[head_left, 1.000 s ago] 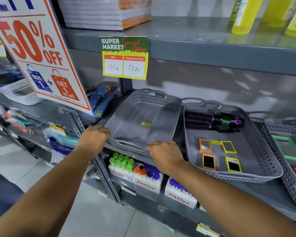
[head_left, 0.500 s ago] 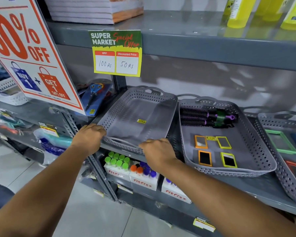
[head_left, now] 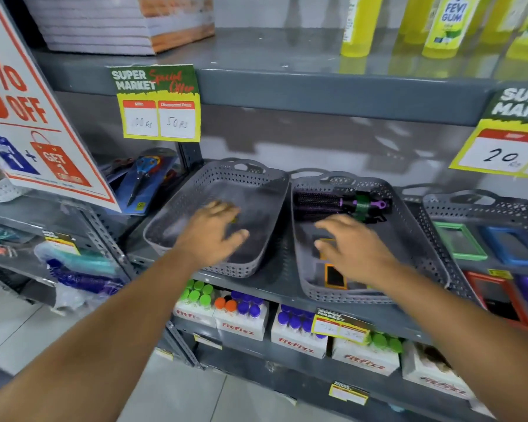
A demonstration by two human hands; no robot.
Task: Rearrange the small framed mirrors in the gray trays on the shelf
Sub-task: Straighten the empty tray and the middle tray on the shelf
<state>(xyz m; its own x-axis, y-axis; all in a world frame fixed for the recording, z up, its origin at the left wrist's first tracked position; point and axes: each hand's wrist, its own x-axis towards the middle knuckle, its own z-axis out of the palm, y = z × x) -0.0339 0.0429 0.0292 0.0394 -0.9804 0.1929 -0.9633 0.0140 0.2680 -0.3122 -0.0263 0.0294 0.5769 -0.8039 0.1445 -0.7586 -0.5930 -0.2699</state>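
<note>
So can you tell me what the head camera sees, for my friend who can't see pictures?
Two bare hands reach over gray trays on a shop shelf: the left hand over an almost bare tray, the right hand over the middle tray holding small framed mirrors and purple hairbrushes. An orange-framed mirror shows below the right hand.

- "SUPER MARKET Special Offer" price tag (head_left: 158, 103) on the upper shelf edge, handwritten "50 Rs"
- Red-and-white sale sign (head_left: 28, 117) at left: "OFF", "GET 1"
- Yellow bottle (head_left: 447, 24) up top: "FEVI GUM"
- Right-hand tag (head_left: 509, 138): "20"
- White boxes (head_left: 241, 325) below: "FitFizz"
</note>
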